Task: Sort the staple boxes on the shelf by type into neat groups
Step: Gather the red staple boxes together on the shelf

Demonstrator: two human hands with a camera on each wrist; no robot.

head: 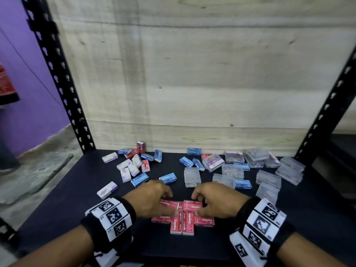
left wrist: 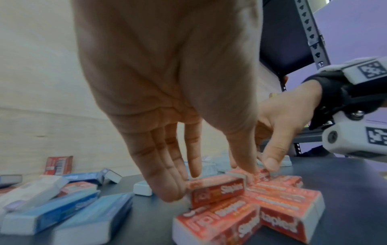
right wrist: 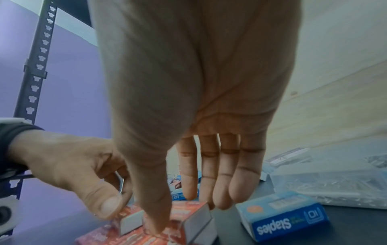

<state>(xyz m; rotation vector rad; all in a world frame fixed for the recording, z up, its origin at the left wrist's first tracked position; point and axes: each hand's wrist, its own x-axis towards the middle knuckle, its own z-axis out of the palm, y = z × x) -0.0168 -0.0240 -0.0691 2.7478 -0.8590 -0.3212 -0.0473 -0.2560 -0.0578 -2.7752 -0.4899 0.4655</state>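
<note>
Several red staple boxes (head: 185, 218) lie packed together at the front middle of the black shelf (head: 63, 201). My left hand (head: 167, 201) pinches the far-left red box (left wrist: 217, 190), fingers at its left end and thumb at its right end. Beside it, my right hand (head: 198, 202) pinches the neighbouring red box (right wrist: 188, 213), with the fingers behind it and the thumb on its near top. Blue boxes (head: 139, 179), white-and-purple boxes (head: 107, 190) and clear plastic boxes (head: 192, 177) lie scattered behind.
A mixed heap of small boxes (head: 133, 162) sits back left, and a pile of clear cases (head: 269, 170) fills the back right. Black slotted uprights (head: 57, 78) flank the shelf, and a wooden back panel (head: 192, 74) closes it. A blue box (right wrist: 282, 220) lies just right of my right hand.
</note>
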